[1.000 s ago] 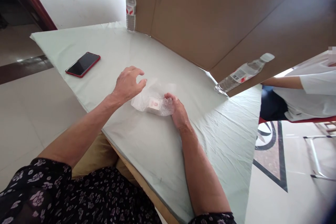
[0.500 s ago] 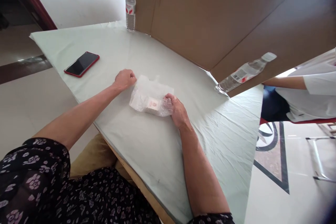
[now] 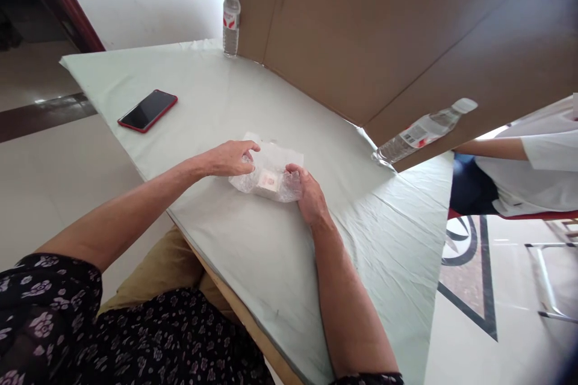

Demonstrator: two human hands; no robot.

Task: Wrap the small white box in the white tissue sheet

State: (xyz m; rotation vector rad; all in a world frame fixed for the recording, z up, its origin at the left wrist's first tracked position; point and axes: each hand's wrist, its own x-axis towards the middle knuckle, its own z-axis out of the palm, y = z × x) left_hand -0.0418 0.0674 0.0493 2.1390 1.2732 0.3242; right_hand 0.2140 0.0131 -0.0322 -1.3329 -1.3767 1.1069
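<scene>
A sheet of clear bubble wrap (image 3: 284, 156) lies spread on the pale green tablecloth, folded up at its near side. On it rests a small whitish block (image 3: 269, 181) with a reddish mark on top, partly covered by the plastic. My right hand (image 3: 310, 192) pinches the right end of the wrap between thumb and fingers. Over the wrap's left end is my left hand (image 3: 232, 158), its thumb and index finger apart and curved. Whether its lower fingers touch the plastic is hard to see.
A phone with a red case (image 3: 148, 110) lies at the left. One water bottle (image 3: 231, 19) stands upright at the back; another bottle (image 3: 424, 132) leans against the brown cardboard panel (image 3: 325, 30). Beyond the panel, at right, sits a person in a white shirt (image 3: 533, 174).
My left hand has moved right and nearer, from beside the wrap to over its left end, and its fingers have opened. The right hand keeps its hold. The view has shifted slightly.
</scene>
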